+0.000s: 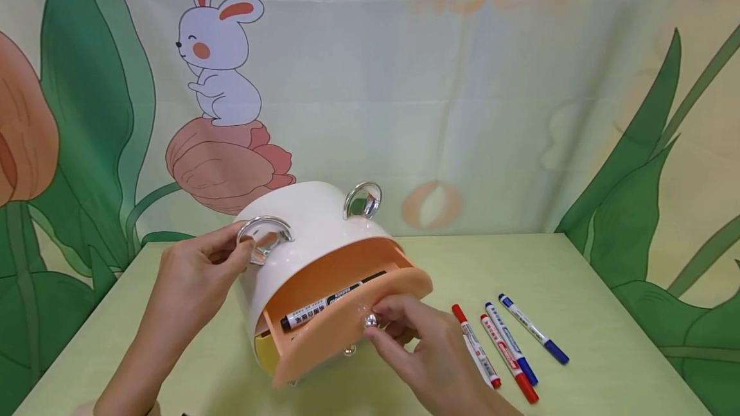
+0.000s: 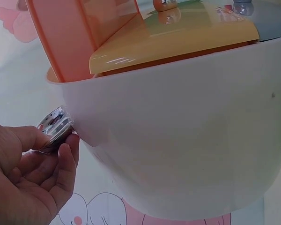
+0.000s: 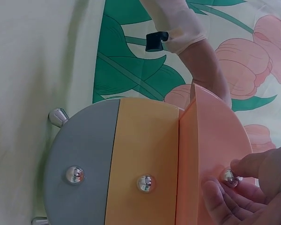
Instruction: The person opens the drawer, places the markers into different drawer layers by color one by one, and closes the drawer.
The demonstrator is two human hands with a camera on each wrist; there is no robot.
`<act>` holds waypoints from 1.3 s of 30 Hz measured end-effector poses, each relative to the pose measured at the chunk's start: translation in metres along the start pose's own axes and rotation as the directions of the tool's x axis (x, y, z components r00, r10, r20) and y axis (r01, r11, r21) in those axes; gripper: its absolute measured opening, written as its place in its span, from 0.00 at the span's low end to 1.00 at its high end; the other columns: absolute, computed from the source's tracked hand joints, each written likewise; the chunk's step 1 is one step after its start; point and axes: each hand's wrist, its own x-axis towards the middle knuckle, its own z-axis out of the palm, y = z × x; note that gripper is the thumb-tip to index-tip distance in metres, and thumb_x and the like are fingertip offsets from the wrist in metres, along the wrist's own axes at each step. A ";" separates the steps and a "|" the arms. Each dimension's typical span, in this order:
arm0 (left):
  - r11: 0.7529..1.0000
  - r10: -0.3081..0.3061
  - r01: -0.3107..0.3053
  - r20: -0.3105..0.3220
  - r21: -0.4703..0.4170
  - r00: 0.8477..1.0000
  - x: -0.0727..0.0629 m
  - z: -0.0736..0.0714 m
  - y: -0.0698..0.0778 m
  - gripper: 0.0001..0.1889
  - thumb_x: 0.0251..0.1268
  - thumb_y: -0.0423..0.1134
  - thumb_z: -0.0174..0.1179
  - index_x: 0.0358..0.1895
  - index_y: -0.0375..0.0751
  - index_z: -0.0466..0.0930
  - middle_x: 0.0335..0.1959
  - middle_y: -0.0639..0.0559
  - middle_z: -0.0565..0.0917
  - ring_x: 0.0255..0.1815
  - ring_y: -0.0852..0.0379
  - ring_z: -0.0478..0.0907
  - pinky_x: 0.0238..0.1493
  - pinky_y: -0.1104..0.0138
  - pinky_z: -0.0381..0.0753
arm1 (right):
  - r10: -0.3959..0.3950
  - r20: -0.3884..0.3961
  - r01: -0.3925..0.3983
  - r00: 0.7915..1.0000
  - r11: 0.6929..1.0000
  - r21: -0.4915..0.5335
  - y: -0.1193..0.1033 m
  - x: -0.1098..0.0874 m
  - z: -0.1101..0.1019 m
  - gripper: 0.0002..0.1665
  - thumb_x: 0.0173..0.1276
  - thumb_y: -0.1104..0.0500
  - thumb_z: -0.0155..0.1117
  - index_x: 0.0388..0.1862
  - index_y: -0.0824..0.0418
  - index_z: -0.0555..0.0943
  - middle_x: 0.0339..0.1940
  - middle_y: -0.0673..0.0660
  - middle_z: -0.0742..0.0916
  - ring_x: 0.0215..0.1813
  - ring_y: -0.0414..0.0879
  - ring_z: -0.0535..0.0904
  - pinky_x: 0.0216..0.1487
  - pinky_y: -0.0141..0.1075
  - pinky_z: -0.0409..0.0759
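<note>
A rounded white desktop drawer box [image 1: 312,217] tilts back on the table, with two silver rings on top. My left hand [image 1: 193,271] pinches the left silver ring [image 2: 56,129] between thumb and fingers. With thumb and fingertips, my right hand [image 1: 433,348] holds the round silver knob [image 1: 370,320] of the orange top drawer [image 1: 338,326], which stands pulled out. Inside that drawer lies a black-capped whiteboard marker [image 1: 324,303]. Below it, the yellow drawer [image 3: 143,140] and the grey-blue drawer [image 3: 86,140] are closed, each with its own silver knob.
Right of the box, several red and blue markers lie on the pale green table [image 1: 613,364], among them a red marker [image 1: 509,358] and a blue marker [image 1: 533,329]. A printed cloth [image 1: 491,114] with a rabbit and tulips hangs behind.
</note>
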 end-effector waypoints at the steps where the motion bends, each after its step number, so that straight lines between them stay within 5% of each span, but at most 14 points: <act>1: 1.000 -0.001 0.001 0.000 0.001 1.000 0.000 0.000 0.000 0.19 0.73 0.38 0.63 0.63 0.36 0.83 0.42 0.41 0.90 0.43 0.50 0.84 0.35 0.81 0.79 | -0.001 -0.001 0.001 1.000 1.000 0.004 0.000 0.001 0.001 0.11 0.68 0.64 0.73 0.46 0.58 0.82 0.37 0.48 0.89 0.32 0.36 0.83 0.34 0.32 0.86; 22: 1.000 -0.027 0.027 0.030 0.002 0.999 0.002 -0.003 0.002 0.20 0.75 0.40 0.62 0.65 0.38 0.82 0.44 0.41 0.89 0.44 0.50 0.83 0.35 0.79 0.80 | 0.054 0.040 -0.054 0.998 0.999 -0.004 0.010 0.028 0.015 0.10 0.69 0.64 0.73 0.46 0.59 0.82 0.36 0.49 0.89 0.34 0.38 0.83 0.33 0.32 0.85; 32: 1.000 -0.028 0.028 0.029 -0.008 0.999 0.002 -0.003 0.002 0.19 0.74 0.39 0.62 0.64 0.38 0.83 0.45 0.41 0.89 0.44 0.51 0.84 0.36 0.80 0.80 | -0.029 0.021 0.030 0.999 0.999 -0.012 0.016 0.040 0.022 0.10 0.67 0.68 0.72 0.45 0.61 0.82 0.34 0.49 0.89 0.31 0.37 0.82 0.31 0.31 0.85; 39: 0.999 -0.035 0.035 0.038 -0.004 0.999 0.001 -0.004 0.002 0.19 0.74 0.39 0.62 0.63 0.39 0.84 0.44 0.42 0.89 0.45 0.50 0.84 0.37 0.81 0.79 | -0.016 0.006 0.016 1.000 1.000 -0.025 0.019 0.045 0.025 0.10 0.67 0.69 0.73 0.44 0.61 0.82 0.34 0.50 0.88 0.31 0.37 0.82 0.31 0.31 0.85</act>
